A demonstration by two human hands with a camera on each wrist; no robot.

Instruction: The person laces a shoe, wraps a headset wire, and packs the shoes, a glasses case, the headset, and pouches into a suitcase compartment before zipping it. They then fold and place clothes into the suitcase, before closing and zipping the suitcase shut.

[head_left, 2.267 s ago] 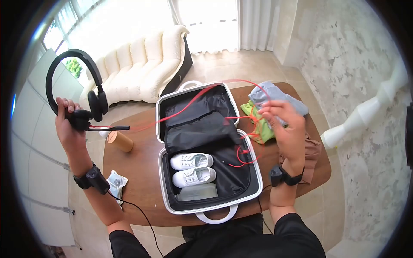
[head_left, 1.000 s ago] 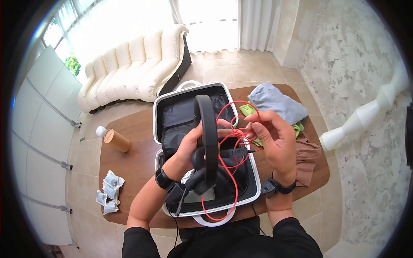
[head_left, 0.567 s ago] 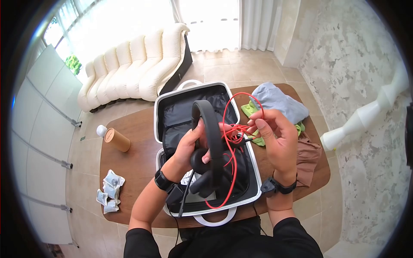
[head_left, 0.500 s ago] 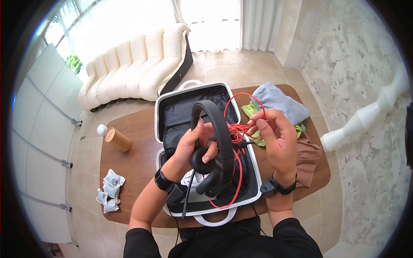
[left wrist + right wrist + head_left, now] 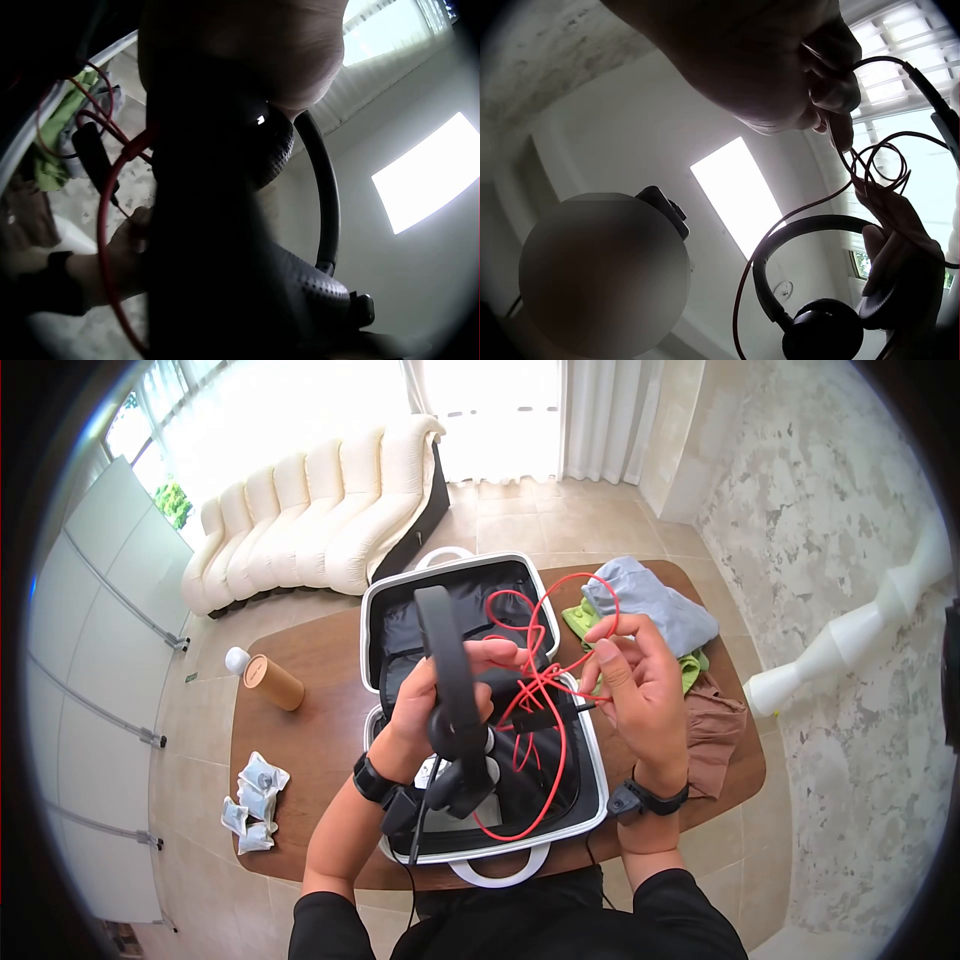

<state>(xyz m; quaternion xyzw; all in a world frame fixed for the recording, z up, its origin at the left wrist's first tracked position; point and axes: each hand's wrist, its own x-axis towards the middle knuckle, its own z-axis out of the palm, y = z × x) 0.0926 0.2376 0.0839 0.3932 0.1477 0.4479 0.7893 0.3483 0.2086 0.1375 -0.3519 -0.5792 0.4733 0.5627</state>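
Observation:
A black headset (image 5: pixel 447 660) with a thin microphone boom is gripped by my left hand (image 5: pixel 408 710), above the near half of the open suitcase (image 5: pixel 601 800). Its red cable (image 5: pixel 560 760) hangs in loose loops between both hands. My right hand (image 5: pixel 645 700) pinches part of the cable between thumb and fingers, near a small black inline piece (image 5: pixel 535 720). In the right wrist view, the cable runs from the right hand (image 5: pixel 810 82) past the left fingers (image 5: pixel 889 210). The headset partly hides white shoes in the suitcase.
On the wooden table (image 5: pixel 320 760) stand a tan cylinder (image 5: pixel 273 683) and white packets (image 5: pixel 258 790) at left. Folded blue-grey (image 5: pixel 655 605), green (image 5: pixel 580 618) and brown (image 5: pixel 712 735) clothes lie at right. A cream sofa (image 5: pixel 310 510) is beyond.
From far left, the headset has come over the suitcase in my left hand. The right hand keeps its pinch on the cable, and the loops have lately spread out toward the left.

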